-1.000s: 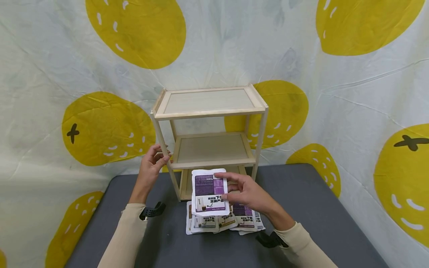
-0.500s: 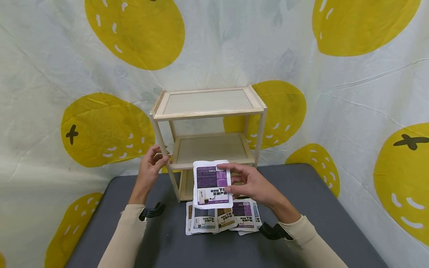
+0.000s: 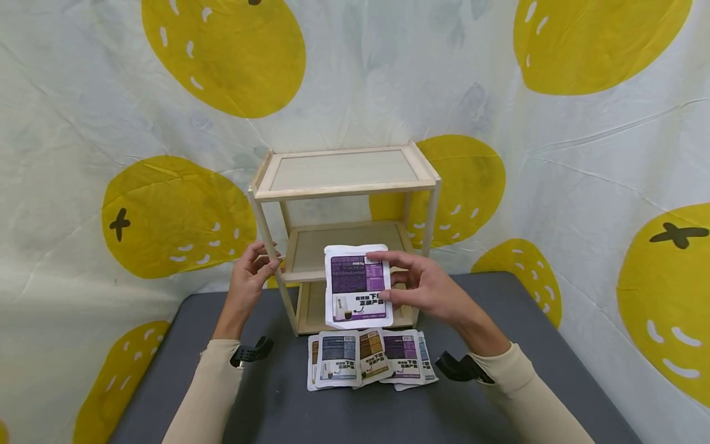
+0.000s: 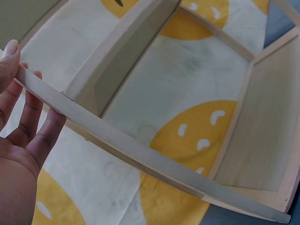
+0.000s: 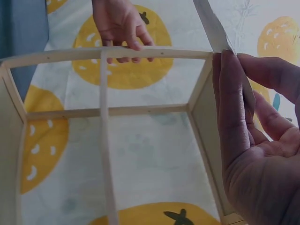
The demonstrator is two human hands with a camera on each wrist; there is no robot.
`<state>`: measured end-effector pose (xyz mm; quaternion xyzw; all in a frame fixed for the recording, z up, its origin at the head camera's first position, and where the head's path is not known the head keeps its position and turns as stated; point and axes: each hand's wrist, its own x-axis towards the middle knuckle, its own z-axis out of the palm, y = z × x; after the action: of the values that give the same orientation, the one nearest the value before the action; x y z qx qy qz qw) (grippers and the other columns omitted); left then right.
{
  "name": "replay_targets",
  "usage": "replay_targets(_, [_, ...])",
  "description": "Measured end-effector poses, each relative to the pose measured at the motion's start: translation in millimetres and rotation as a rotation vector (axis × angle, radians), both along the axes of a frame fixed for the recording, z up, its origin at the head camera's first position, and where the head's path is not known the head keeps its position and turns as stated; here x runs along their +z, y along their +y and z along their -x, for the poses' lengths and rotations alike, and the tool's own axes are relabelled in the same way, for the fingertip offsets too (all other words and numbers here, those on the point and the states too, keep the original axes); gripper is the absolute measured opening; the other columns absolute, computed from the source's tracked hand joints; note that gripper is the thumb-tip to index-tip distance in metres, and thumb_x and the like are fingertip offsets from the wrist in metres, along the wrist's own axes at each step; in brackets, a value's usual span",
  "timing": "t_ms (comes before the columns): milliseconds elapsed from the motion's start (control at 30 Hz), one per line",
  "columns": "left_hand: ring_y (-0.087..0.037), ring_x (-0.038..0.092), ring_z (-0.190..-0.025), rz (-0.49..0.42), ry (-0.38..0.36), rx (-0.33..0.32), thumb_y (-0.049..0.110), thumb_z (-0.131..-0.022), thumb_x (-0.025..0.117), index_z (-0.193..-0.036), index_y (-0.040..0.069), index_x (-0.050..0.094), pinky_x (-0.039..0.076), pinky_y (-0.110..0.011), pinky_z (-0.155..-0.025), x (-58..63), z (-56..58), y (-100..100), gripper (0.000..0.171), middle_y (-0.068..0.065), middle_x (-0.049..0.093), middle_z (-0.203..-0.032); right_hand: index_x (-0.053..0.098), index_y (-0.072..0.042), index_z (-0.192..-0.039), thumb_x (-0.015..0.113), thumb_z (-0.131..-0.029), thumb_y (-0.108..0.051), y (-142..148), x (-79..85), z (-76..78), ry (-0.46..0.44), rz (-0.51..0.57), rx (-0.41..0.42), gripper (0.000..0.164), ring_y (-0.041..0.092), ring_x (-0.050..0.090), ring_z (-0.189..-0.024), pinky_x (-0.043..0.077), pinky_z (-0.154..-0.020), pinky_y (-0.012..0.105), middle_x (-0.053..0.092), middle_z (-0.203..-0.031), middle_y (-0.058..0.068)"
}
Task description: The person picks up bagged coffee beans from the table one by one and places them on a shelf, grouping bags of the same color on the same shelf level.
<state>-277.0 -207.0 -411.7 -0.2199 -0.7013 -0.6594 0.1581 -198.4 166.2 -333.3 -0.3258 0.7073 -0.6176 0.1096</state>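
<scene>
A white-edged pouch (image 3: 348,274) with a purple printed panel is held up by my right hand (image 3: 429,288). The fingers and thumb pinch its right side, in front of the middle and bottom shelves of a small three-tier wooden rack (image 3: 344,191). In the right wrist view the pouch (image 5: 213,26) shows edge-on between thumb and fingers. My left hand (image 3: 248,274) grips the rack's left front post at middle-shelf height; the left wrist view shows thumb and fingers on either side of that post (image 4: 117,132).
Several flat pouches, among them a blue one (image 3: 338,357), a brown one (image 3: 373,353) and a purple one (image 3: 403,356), lie overlapping before the rack on the dark grey table (image 3: 482,333). A lemon-patterned cloth (image 3: 577,160) hangs behind.
My right hand has raised the purple pouch from just above the pile to the level of the middle shelf's front edge, drifting slightly right. My left hand keeps its place on the post.
</scene>
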Motion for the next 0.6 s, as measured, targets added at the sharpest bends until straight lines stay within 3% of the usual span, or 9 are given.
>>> replay_targets(233, [-0.035,0.064,-0.104,-0.008,-0.005,-0.006,0.000,-0.098,0.063,-0.133,0.003,0.055,0.060,-0.028,-0.085,-1.4,0.6,-0.9,0.036,-0.021,0.059,-0.115,0.048,-0.013,-0.150,0.071,-0.093,-0.002,2.5,20.1,3.8,0.042,-0.001,-0.012,0.063,0.034,0.069,-0.102,0.062,-0.080,0.045,0.064,-0.128,0.018])
replay_targets(400, [-0.036,0.064,-0.105,-0.010,-0.014,-0.007,0.002,-0.098,0.064,-0.133,0.004,0.055,0.059,-0.027,-0.086,-0.1,-0.7,-1.1,0.036,-0.009,0.062,-0.114,0.048,-0.010,-0.150,0.071,-0.093,0.001,1.8,34.2,8.3,0.116,-0.002,-0.014,0.062,0.033,0.068,-0.102,0.062,-0.079,0.044,0.060,-0.133,0.017])
replay_targets(600, [-0.036,0.064,-0.105,-0.005,-0.022,0.002,0.003,-0.098,0.065,-0.134,0.001,0.053,0.059,-0.027,-0.086,0.7,-0.4,-0.5,0.038,-0.017,0.059,-0.117,0.050,-0.007,-0.148,0.071,-0.091,0.004,-0.4,47.2,14.9,0.184,-0.019,-0.045,0.062,0.033,0.066,-0.098,0.063,-0.075,0.043,0.059,-0.131,0.017])
